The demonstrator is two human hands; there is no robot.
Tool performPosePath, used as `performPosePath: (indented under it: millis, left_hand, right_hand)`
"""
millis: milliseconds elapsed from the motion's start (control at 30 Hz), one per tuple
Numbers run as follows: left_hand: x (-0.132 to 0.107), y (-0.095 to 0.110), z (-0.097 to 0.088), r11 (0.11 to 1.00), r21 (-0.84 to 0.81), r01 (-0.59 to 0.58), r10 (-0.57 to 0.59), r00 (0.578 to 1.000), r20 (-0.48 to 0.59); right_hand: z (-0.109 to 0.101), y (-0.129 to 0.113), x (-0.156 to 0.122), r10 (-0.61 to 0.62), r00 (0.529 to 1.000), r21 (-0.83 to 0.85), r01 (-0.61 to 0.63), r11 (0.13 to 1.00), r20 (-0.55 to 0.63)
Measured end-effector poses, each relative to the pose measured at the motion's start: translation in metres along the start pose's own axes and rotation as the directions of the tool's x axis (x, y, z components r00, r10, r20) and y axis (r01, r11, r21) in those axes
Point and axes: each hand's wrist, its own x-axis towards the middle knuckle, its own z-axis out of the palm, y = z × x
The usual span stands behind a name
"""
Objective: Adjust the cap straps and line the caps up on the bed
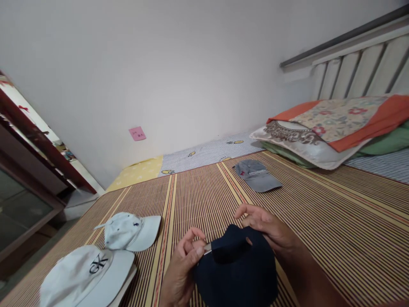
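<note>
The navy cap (pixel 236 273) lies closest to me on the striped mat (pixel 319 221) of the bed, with the opening at its back turned up. My left hand (pixel 183 266) is at the cap's left edge, thumb and forefinger pinched narrow on the small pale strap end (pixel 207 247) that sticks out there. My right hand (pixel 271 234) rests on the cap's far right side with its thumb at the opening. Its fingers are half curled and 2 of them are lifted off the cloth, so I cannot tell whether it truly grips.

To the left of the navy cap are 2 pale caps. The white cap (pixel 86 277), which has dark letters on its front, is the nearer one. The light blue cap (pixel 131 232) sits just beyond it, and their edges touch or overlap.

Well beyond the navy cap and a little to the right, a grey cap (pixel 257 175) lies alone on the mat. Farther right of that, stacked pillows (pixel 335 123) in orange, green and floral cloth lean at the slatted headboard (pixel 361 64).

Straight beyond the navy cap, past the mat's far edge, a checked sheet (pixel 207 153) meets the white wall (pixel 191 64). A pink note (pixel 137 133) is stuck low on that wall.
</note>
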Motion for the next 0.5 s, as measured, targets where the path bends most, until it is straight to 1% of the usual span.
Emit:
performPosePath:
  millis: [100, 233, 367, 433, 500]
  left_hand:
    - [0.001, -0.004, -0.006, 0.999, -0.032, -0.004, 0.005, 1.0, 0.01]
    - [0.003, -0.011, -0.018, 0.988, -0.139, -0.072, 0.068, 0.997, -0.029]
    - [0.004, -0.011, -0.027, 0.963, -0.24, -0.127, 0.111, 0.991, -0.076]
    - [0.005, -0.009, -0.031, 0.942, -0.3, -0.148, 0.133, 0.989, -0.072]
    - [0.006, -0.006, -0.036, 0.92, -0.356, -0.161, 0.156, 0.987, -0.044]
  right_hand:
    - [-0.002, 0.001, 0.0, -0.006, 0.999, 0.038, 0.008, 0.999, -0.053]
    - [-0.004, -0.001, 0.002, 0.007, 0.994, 0.035, -0.003, 0.999, -0.106]
    - [-0.011, -0.003, 0.002, 0.01, 0.997, -0.005, -0.011, 1.0, -0.076]
    - [-0.019, -0.001, 0.0, 0.033, 0.998, -0.07, -0.036, 0.997, -0.046]
    - [-0.029, 0.001, -0.001, 0.067, 0.998, -0.161, -0.066, 0.985, 0.005]
